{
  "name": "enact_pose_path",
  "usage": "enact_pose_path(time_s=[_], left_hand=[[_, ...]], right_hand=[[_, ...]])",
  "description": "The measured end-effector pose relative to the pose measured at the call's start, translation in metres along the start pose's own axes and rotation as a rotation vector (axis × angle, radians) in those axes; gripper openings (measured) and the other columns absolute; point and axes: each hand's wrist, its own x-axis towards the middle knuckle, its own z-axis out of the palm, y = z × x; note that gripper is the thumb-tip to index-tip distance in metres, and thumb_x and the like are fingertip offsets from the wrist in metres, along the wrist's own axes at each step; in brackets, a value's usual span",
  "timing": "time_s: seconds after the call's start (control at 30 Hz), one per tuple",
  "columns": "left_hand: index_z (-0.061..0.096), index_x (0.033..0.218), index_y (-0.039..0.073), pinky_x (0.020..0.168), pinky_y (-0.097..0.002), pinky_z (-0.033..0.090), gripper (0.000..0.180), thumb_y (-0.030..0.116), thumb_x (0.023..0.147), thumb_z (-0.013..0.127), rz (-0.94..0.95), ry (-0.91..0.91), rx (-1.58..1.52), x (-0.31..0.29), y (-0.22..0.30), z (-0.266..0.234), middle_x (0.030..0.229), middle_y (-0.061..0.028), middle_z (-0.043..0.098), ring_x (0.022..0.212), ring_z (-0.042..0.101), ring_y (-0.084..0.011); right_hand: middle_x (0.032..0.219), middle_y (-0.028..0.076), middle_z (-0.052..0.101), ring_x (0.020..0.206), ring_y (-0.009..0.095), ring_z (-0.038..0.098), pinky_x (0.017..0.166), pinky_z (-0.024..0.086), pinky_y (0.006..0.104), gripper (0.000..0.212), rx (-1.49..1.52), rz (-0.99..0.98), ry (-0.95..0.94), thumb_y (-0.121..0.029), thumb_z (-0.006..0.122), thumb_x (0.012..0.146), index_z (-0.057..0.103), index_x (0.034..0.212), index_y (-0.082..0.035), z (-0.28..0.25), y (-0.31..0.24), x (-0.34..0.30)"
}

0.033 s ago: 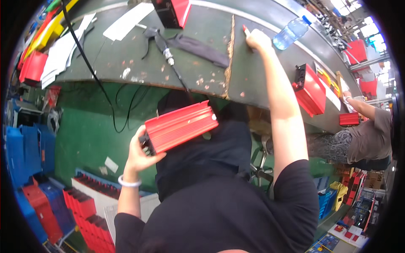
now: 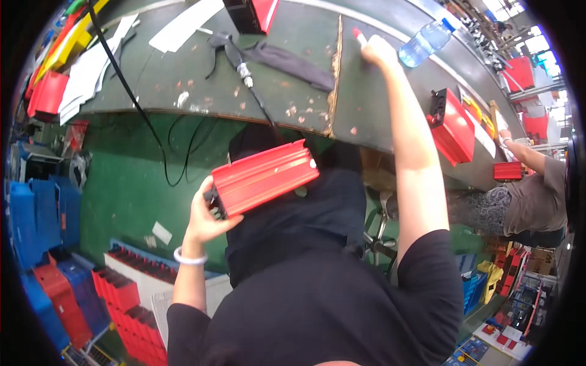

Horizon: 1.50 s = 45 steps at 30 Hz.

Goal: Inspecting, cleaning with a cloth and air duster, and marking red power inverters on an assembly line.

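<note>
My left hand (image 2: 204, 218) grips one end of a red ribbed metal case (image 2: 265, 179), its thumb below and its fingers behind. Black sockets show at the gripped end, and the case hangs tilted over my lap, in front of the bench edge. Far out on the bench (image 2: 152, 85), my right hand (image 2: 379, 52) is closed round a slim white marker with a red tip (image 2: 359, 36). Close to the right of that hand lies a clear plastic bottle with a blue cap (image 2: 427, 43).
A corded screwdriver (image 2: 235, 58) and a dark cloth strip (image 2: 293, 66) lie on the bench, with white papers (image 2: 183, 27). Red cases (image 2: 452, 128) sit to the right, near a co-worker (image 2: 528, 195). Blue bins (image 2: 39, 216) and stacked red cases (image 2: 131, 305) stand left. A black cable (image 2: 125, 91) hangs down.
The red case has risen slightly in the picture with my left hand. My right hand and the marker have shifted a little to the right.
</note>
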Motion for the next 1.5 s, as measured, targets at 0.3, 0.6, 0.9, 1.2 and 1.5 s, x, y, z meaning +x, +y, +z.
enact_pose_path(time_s=[0.3,0.6,0.9,1.2,1.5], left_hand=[[0.055,0.117,0.005,0.093,-0.033,0.046,0.062,0.007,0.061,0.082,0.05,-0.118,0.195,-0.015,-0.018,0.004,0.116,-0.0118,0.056,0.114,0.054,-0.0217],[0.048,0.127,0.005,0.098,-0.0403,0.048,0.052,-0.003,0.079,0.067,-0.41,-0.1,-0.062,-0.037,-0.033,-0.03,0.128,-0.0115,0.053,0.118,0.053,-0.0236],[0.049,0.128,0.002,0.094,-0.0337,0.048,0.063,0.002,0.072,0.077,-0.267,-0.131,0.229,-0.035,-0.025,-0.021,0.124,-0.0094,0.057,0.114,0.055,-0.018],[0.05,0.126,0.002,0.097,-0.0319,0.045,0.071,0.006,0.064,0.083,-0.456,-0.024,0.071,-0.038,-0.023,-0.013,0.119,-0.007,0.058,0.11,0.056,-0.0161],[0.052,0.124,0.001,0.098,-0.0326,0.043,0.067,0.007,0.064,0.082,-0.369,-0.047,0.091,-0.037,-0.027,-0.015,0.12,-0.009,0.057,0.113,0.055,-0.0193]], right_hand=[[0.099,0.013,0.057,0.094,0.025,0.057,0.087,0.047,0.0411,0.066,1.708,-0.073,-0.36,-0.033,0.075,0.08,0.039,0.133,-0.015,-0.072,-0.021,-0.17],[0.098,0.022,0.065,0.095,0.036,0.063,0.083,0.051,0.0442,0.077,2.474,-0.592,-0.758,-0.008,0.08,0.072,0.039,0.137,-0.005,0.026,-0.008,-0.274],[0.082,0.006,0.064,0.073,0.012,0.06,0.068,0.048,0.0242,0.027,1.759,-0.39,-0.254,-0.021,0.056,0.096,0.062,0.108,0.003,0.018,-0.039,-0.292],[0.075,0.003,0.065,0.062,0.004,0.057,0.055,0.044,0.0191,0.009,1.581,-0.213,-0.171,-0.003,0.071,0.082,0.064,0.088,0.0,0.027,-0.05,-0.305],[0.078,0.005,0.066,0.07,0.009,0.061,0.064,0.048,0.0214,0.006,1.469,-0.291,-0.093,0.003,0.069,0.08,0.066,0.085,0.002,0.027,-0.057,-0.305]])
